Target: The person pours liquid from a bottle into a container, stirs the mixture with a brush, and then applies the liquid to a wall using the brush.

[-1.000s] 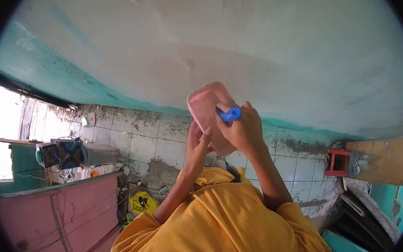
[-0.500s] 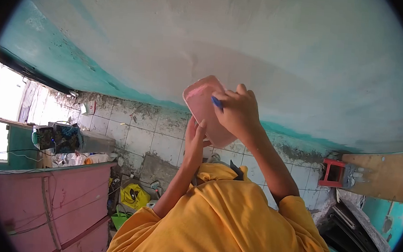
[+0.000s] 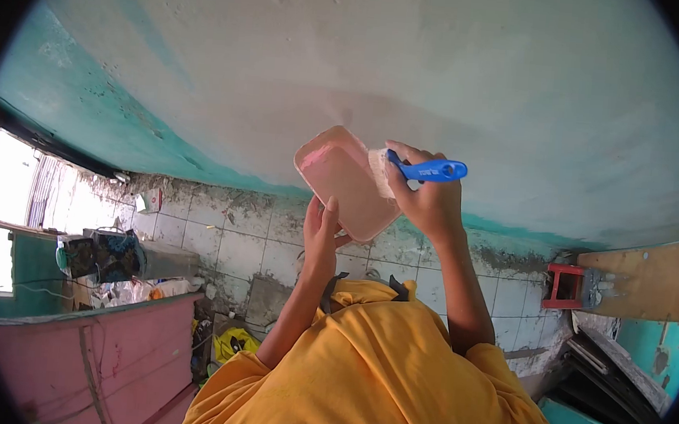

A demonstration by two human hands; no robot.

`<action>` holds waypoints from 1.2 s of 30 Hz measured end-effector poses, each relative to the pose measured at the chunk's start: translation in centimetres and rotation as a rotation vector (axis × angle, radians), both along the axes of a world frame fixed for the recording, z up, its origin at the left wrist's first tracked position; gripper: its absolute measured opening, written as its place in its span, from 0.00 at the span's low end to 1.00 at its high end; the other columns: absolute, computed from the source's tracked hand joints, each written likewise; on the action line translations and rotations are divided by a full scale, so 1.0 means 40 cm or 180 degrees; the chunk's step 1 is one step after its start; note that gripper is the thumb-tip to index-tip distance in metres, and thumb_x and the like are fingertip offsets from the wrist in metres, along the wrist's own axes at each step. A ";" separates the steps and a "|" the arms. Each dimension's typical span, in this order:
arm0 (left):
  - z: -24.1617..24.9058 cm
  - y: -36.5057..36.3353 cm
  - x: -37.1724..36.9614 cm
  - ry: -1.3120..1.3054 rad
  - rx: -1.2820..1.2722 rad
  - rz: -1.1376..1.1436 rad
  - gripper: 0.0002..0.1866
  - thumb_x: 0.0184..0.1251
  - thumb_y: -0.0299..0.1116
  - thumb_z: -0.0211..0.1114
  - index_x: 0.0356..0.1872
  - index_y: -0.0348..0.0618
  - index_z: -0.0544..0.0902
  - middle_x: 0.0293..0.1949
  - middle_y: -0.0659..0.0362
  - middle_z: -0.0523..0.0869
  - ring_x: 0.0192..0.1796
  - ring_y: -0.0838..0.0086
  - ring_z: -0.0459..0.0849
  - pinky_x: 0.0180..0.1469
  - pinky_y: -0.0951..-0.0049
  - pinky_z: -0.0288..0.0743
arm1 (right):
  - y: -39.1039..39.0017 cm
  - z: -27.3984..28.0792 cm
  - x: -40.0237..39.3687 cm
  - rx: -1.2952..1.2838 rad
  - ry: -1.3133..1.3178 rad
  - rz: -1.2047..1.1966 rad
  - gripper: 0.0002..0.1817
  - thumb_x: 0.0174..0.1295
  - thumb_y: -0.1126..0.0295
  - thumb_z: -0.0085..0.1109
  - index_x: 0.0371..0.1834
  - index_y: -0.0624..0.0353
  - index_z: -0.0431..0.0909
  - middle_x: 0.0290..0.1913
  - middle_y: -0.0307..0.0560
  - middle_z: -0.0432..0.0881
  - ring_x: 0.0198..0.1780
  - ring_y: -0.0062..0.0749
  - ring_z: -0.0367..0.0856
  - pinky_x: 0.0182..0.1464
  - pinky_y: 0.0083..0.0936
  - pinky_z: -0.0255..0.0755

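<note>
A shallow pinkish tray [image 3: 345,188] with rounded corners and a brighter pink smear inside is held near the wall. My left hand [image 3: 322,230] grips its lower left edge, the thumb on the rim. In my right hand [image 3: 428,199] is a paintbrush with a blue handle [image 3: 432,170], its handle end pointing right. The brush's pale bristles [image 3: 380,172] are at the tray's right edge; whether they touch it I cannot tell. The wall [image 3: 446,69] above is whitish, with turquoise along its lower part.
White floor tiles [image 3: 245,248] are dirty along the wall. A pink cabinet [image 3: 120,362] stands at lower left, near a yellow bag [image 3: 234,342]. To the right are a red stool [image 3: 563,286], a wooden board [image 3: 653,280] and dark stacked panels [image 3: 613,385].
My right hand has turned and shifted right, so the brush's blue handle and bristles now show. The tray has moved slightly left with my left hand.
</note>
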State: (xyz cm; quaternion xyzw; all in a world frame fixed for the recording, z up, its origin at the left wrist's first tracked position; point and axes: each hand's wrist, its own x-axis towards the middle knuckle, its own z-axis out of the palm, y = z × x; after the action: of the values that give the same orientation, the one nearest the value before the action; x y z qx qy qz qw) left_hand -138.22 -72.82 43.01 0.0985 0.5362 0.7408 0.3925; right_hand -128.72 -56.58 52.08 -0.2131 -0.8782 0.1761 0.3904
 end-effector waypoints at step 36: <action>0.007 -0.183 -0.339 0.0137 -0.0388 -0.1145 0.38 0.76 0.56 0.62 0.75 0.42 0.64 0.60 0.52 0.81 0.50 0.66 0.89 0.42 0.66 0.88 | -0.011 -0.100 -0.067 -0.3056 0.3153 -0.1692 0.20 0.71 0.58 0.66 0.61 0.57 0.79 0.41 0.41 0.86 0.34 0.20 0.82 0.37 0.19 0.71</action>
State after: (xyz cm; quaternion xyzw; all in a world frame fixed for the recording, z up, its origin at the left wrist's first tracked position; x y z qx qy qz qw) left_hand -151.77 -80.14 43.29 0.1845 0.5621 0.6226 0.5122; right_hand -131.42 -57.03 48.08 -0.4615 -0.3441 0.5159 0.6344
